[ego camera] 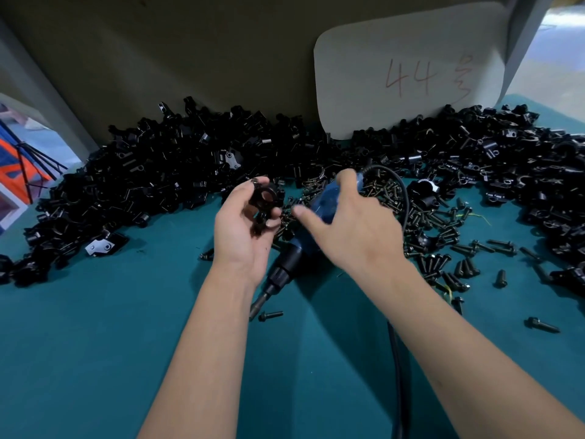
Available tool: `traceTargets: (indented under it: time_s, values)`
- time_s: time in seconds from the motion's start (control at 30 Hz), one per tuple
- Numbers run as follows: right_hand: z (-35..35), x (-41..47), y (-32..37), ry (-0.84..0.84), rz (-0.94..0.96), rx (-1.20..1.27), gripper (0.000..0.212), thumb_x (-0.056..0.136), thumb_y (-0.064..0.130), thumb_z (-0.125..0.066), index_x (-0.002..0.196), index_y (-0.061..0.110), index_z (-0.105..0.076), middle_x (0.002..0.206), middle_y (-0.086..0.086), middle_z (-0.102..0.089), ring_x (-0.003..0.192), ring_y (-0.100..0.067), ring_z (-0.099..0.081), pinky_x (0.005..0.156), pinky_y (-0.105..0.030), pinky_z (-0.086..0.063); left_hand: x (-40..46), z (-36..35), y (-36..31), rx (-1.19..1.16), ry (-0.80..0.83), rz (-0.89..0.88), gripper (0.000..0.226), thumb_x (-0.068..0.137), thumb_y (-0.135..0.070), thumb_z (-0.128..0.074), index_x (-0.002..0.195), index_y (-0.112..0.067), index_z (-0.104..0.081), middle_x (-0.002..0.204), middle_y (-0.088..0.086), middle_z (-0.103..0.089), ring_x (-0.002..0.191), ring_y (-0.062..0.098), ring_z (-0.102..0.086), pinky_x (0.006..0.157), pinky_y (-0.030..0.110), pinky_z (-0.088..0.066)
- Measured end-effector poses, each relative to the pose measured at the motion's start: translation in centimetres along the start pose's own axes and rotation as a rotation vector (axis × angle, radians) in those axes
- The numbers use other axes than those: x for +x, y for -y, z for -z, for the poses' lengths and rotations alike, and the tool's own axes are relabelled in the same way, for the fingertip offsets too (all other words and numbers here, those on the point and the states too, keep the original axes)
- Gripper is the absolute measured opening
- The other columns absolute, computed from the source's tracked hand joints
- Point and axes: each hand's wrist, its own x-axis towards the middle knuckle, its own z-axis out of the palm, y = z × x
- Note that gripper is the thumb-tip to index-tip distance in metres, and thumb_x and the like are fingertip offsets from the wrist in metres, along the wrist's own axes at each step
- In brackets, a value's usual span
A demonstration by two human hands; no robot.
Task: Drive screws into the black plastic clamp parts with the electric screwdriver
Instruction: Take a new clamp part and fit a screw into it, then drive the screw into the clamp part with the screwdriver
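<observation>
The left hand [243,223] pinched a black clamp part [265,198] at its fingertips above the teal desk [95,343], with the heap of unworked clamp parts [152,172] behind it. The right hand [351,223] lay curled over the blue electric screwdriver [296,248], which rested on the desk, bit toward the wearer, beside loose screws [443,236]. The light pinch risked letting the part twist or drop under driving torque; the cord [397,359] might snag the screws.
</observation>
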Motion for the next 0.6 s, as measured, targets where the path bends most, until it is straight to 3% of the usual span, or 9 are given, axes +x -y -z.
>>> traceTargets:
  time_s: [0.07,0.13,0.23,0.37,0.47,0.6]
  values:
    - [-0.4,-0.4,0.4,0.058,0.017,0.023,0.068,0.089,0.078,-0.052,0.139,0.035,-0.034,0.081,-0.002,-0.062,0.069,-0.029,-0.059,0.049,-0.031,-0.037,0.2,0.0,0.1,0.020,-0.041,0.029,0.025,0.104,-0.030,-0.057,0.093,-0.009,-0.066,0.076,0.001,-0.063,0.060,0.016,-0.049,0.048,0.022,-0.034]
    - [-0.3,-0.4,0.7,0.072,0.013,0.081,0.055,0.091,0.065,-0.057,0.138,0.041,-0.042,0.086,0.000,-0.062,0.073,-0.027,-0.059,0.054,-0.032,-0.041,0.3,0.1,0.3,0.079,-0.081,0.042,0.026,0.100,-0.033,-0.065,0.089,-0.010,-0.064,0.074,0.002,-0.056,0.055,0.014,-0.046,0.043,0.020,-0.029]
    - [0.2,-0.1,1.0,0.141,-0.021,0.183,0.043,0.090,0.051,-0.059,0.132,0.044,-0.049,0.098,-0.004,-0.060,0.077,-0.024,-0.058,0.062,-0.033,-0.045,0.3,0.3,0.3,0.111,-0.083,0.041,0.018,0.099,-0.023,-0.067,0.085,-0.012,-0.064,0.077,0.003,-0.051,0.053,0.012,-0.044,0.039,0.018,-0.026]
    - [0.2,-0.4,1.3,0.216,-0.024,0.159,0.039,0.095,0.043,-0.052,0.134,0.045,-0.048,0.111,-0.009,-0.042,0.068,-0.024,-0.049,0.066,-0.036,-0.043,0.1,0.3,0.1,0.088,-0.051,0.076,0.014,0.097,-0.017,-0.066,0.083,-0.015,-0.067,0.070,0.000,-0.054,0.052,0.010,-0.044,0.036,0.017,-0.026]
    - [0.0,-0.5,1.4,0.229,-0.008,0.138,0.034,0.098,0.044,-0.050,0.132,0.042,-0.049,0.116,-0.010,-0.040,0.066,-0.025,-0.049,0.068,-0.035,-0.043,0.0,0.3,0.0,0.071,-0.048,0.117,0.014,0.097,-0.014,-0.064,0.083,-0.014,-0.061,0.070,0.000,-0.053,0.051,0.010,-0.042,0.036,0.017,-0.023]
    - [-0.3,-0.6,1.0,0.178,-0.018,0.259,0.038,0.091,0.053,-0.071,0.120,0.043,-0.048,0.112,-0.007,-0.041,0.072,-0.022,-0.052,0.063,-0.030,-0.042,0.1,0.4,0.0,0.075,-0.038,0.138,0.013,0.099,-0.013,-0.057,0.087,-0.011,-0.052,0.081,0.005,-0.054,0.050,0.009,-0.040,0.034,0.016,-0.021]
